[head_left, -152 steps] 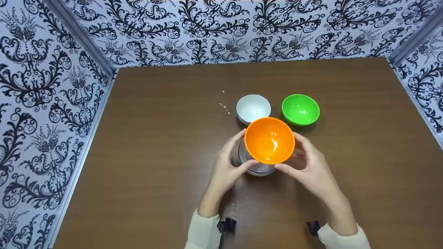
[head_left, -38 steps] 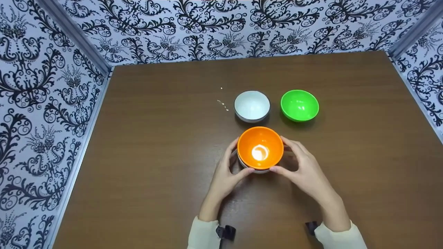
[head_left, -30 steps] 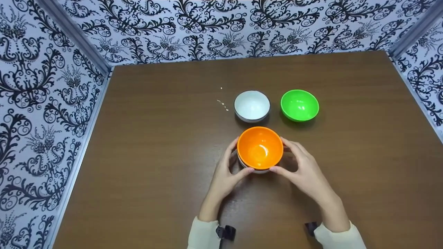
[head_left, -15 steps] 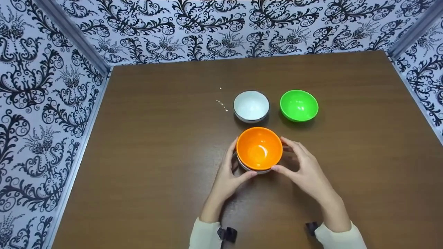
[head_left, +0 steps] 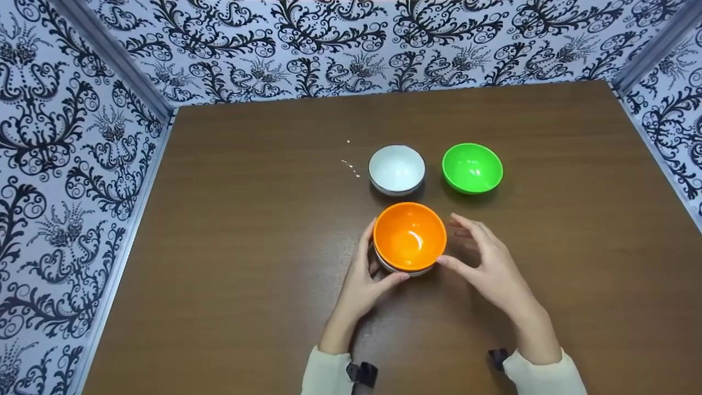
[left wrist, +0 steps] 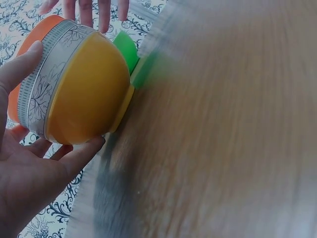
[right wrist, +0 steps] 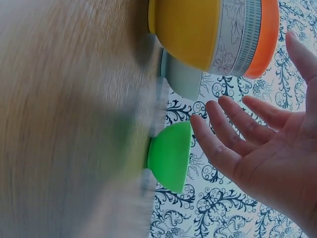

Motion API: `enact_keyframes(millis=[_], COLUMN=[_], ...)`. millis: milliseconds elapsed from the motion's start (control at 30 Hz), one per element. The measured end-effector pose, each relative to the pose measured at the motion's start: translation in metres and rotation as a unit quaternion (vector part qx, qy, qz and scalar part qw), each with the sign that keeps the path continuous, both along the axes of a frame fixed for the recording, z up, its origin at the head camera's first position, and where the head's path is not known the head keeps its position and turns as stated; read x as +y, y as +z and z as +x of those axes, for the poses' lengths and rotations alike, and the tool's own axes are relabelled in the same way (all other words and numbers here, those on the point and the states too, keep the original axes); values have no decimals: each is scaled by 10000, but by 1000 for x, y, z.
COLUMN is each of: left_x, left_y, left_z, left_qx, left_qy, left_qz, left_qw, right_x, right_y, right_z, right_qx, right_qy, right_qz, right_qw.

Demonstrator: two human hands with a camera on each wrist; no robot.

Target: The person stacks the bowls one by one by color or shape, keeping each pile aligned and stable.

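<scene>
Right hand (head_left: 493,274) has eased off the orange bowl (head_left: 410,236), its fingers loosely spread; the left hand (head_left: 359,291) grips the yellow patterned bowl (left wrist: 91,89) beneath, seemingly to steady the nested pair on the bench (head_left: 230,247), near side of the white bowl (head_left: 397,169).

Your right hand (right wrist: 272,153) shows palm and slightly bent fingers, with a gap between it and the bowls. Just beside it, a yellow bowl (right wrist: 188,29) with a pale patterned band stands on the desk (right wrist: 59,99), an orange bowl (right wrist: 267,34) rising past its rim. Beyond them, you see a partly hidden pale bowl (right wrist: 183,78), a green bowl (right wrist: 171,156) and a patterned wall (right wrist: 223,206).
</scene>
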State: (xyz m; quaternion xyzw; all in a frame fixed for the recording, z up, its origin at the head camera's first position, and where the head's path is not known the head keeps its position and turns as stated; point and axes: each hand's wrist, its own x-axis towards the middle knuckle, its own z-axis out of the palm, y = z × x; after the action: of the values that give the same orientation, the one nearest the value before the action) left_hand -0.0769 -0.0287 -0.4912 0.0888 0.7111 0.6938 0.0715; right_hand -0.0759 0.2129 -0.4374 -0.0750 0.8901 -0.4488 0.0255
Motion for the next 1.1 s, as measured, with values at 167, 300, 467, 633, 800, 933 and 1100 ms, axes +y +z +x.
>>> enact_keyframes(millis=[167, 300, 467, 633, 800, 933, 1100], left_x=[0, 0, 0, 1, 1, 1, 1], left_y=[0, 1, 1, 2, 2, 2, 2], left_z=[0, 0, -1, -1, -1, -1, -1], left_qx=[-36, -38, -17, 1, -2, 18, 28], left_qy=[16, 35, 79, 59, 58, 58, 54], left_qz=[32, 78, 38, 140, 146, 131, 172], left_qw=[10000, 10000, 10000, 9999, 9999, 9999, 9998], right_x=[3, 5, 8, 11, 14, 16, 19], right_y=[0, 0, -1, -4, -7, -8, -11], right_z=[-3, -6, -10, -16, -23, -26, -30], right_qx=[39, 109, 162, 226, 254, 235, 221], right_qy=[-50, -75, -105, -256, -394, -409, -420], right_qz=[114, 122, 71, -115, -124, -140, -202], right_qw=[9999, 9998, 9998, 9993, 9988, 9988, 9987])
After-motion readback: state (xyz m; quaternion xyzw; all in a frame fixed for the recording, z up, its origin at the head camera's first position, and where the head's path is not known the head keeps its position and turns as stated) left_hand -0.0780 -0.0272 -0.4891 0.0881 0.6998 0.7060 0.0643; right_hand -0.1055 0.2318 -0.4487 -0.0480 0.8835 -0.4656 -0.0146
